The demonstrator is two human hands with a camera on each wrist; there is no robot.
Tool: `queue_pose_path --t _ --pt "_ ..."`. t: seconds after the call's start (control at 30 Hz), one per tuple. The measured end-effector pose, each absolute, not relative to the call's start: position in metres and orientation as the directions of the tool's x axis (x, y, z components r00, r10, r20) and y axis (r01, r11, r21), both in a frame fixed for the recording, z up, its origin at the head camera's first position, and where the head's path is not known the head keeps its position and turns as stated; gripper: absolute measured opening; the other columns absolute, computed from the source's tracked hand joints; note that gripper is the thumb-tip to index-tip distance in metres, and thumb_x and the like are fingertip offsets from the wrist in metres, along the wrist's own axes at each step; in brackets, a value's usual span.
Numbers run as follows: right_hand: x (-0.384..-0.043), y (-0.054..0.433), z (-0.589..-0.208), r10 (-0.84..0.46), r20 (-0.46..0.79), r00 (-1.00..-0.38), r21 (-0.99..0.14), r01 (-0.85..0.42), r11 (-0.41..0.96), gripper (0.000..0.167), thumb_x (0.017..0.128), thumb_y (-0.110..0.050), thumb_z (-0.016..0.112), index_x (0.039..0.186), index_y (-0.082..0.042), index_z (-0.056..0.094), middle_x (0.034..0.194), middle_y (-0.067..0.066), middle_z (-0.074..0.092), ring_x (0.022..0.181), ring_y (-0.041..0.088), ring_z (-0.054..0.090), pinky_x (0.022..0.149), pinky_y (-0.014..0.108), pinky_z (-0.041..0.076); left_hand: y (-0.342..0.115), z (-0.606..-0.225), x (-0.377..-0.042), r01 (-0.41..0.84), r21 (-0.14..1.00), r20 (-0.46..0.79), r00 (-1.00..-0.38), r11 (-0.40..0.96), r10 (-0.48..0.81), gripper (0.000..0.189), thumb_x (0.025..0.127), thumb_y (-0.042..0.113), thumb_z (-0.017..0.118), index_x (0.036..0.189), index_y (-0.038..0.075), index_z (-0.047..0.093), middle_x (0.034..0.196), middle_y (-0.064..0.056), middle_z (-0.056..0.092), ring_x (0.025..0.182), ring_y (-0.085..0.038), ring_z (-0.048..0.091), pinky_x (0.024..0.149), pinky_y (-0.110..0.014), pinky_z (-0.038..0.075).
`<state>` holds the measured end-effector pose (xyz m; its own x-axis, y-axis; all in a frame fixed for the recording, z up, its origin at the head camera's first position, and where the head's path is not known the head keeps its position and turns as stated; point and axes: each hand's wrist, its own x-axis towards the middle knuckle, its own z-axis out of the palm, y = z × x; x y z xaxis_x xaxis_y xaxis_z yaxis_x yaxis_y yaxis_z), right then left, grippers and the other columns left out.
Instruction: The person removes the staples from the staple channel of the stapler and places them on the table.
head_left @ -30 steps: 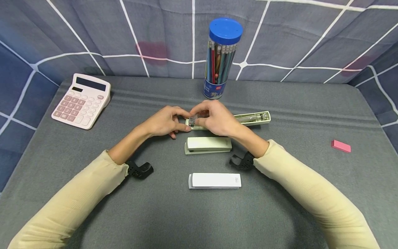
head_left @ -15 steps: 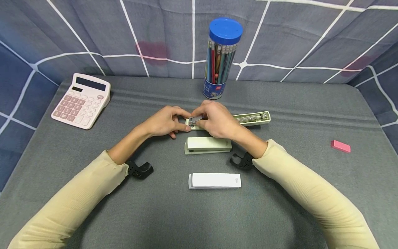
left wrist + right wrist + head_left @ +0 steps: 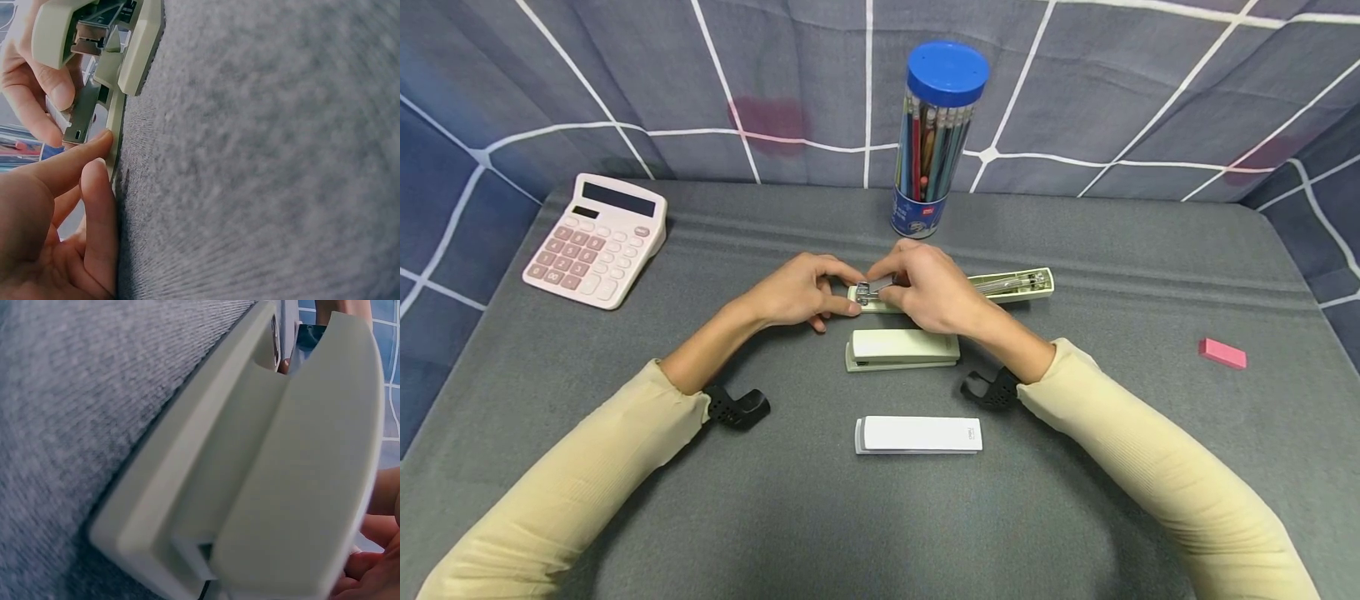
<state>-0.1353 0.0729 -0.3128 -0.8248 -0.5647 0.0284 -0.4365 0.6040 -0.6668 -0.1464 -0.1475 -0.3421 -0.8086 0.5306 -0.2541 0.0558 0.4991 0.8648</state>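
Observation:
A light green stapler (image 3: 1015,286) lies folded wide open, its metal magazine (image 3: 82,119) showing in the left wrist view. My left hand (image 3: 797,292) grips the left end of its base between thumb and index finger. Over the magazine, my right hand (image 3: 936,287) pinches a small grey strip of staples (image 3: 882,285) between thumb and index finger, close above the metal. The right hand covers the middle of the open stapler. Just in front sits a closed green stapler (image 3: 904,346), which fills much of the right wrist view.
A white stapler (image 3: 921,434) lies nearer the front. Behind the hands stands a blue-lidded tub of pencils (image 3: 928,154). A pink calculator (image 3: 597,243) is at the back left, and a pink eraser (image 3: 1222,352) lies at the right. A checked cloth (image 3: 820,92) hangs behind the table.
The right hand has shifted slightly to the right with the strip of staples, which now shows more between its fingertips. The left hand stays at the base's end.

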Motion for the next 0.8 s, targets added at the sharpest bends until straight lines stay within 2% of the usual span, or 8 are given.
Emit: queue_pose_path --t 0.3,0.53,0.67,0.8 --pt "-0.135 0.073 -0.313 -0.588 0.038 -0.808 -0.604 -0.487 0.630 0.021 0.089 -0.002 0.069 0.109 -0.004 0.073 0.095 0.006 0.062 0.083 0.018 0.054 0.075 0.035 0.045 -0.149 -0.344 -0.148 0.048 0.860 -0.264 -0.810 0.507 0.524 0.045 0.087 0.014 0.078 0.129 0.005 0.064 0.071 -0.012 0.057 0.049 -0.019 0.059 0.051 -0.035 0.058" --pt "-0.133 0.079 -0.309 -0.567 0.037 -0.823 -0.652 -0.450 0.610 0.026 0.091 -0.003 0.067 0.117 0.000 0.070 0.098 0.008 0.061 0.083 0.020 0.053 0.076 0.035 0.044 -0.147 -0.343 -0.147 0.045 0.863 -0.264 -0.810 0.504 0.524 0.045 0.087 0.014 0.078 0.128 0.005 0.064 0.067 -0.011 0.056 0.049 -0.019 0.059 0.051 -0.035 0.058" --pt "-0.131 0.084 -0.305 -0.555 0.049 -0.831 -0.695 -0.427 0.578 0.021 0.093 -0.002 0.065 0.112 0.000 0.073 0.097 0.007 0.061 0.082 0.020 0.052 0.073 0.034 0.043 -0.147 -0.343 -0.147 0.054 0.864 -0.255 -0.810 0.501 0.527 0.044 0.087 0.013 0.078 0.128 0.004 0.064 0.069 -0.012 0.057 0.049 -0.019 0.059 0.051 -0.035 0.058" --pt "-0.129 0.092 -0.301 -0.558 0.068 -0.827 -0.753 -0.409 0.516 0.016 0.092 -0.001 0.066 0.106 -0.001 0.074 0.097 0.006 0.062 0.083 0.019 0.052 0.071 0.033 0.043 -0.148 -0.343 -0.147 0.071 0.866 -0.240 -0.810 0.494 0.536 0.043 0.087 0.014 0.078 0.127 0.004 0.065 0.080 -0.012 0.061 0.049 -0.019 0.059 0.050 -0.035 0.058"
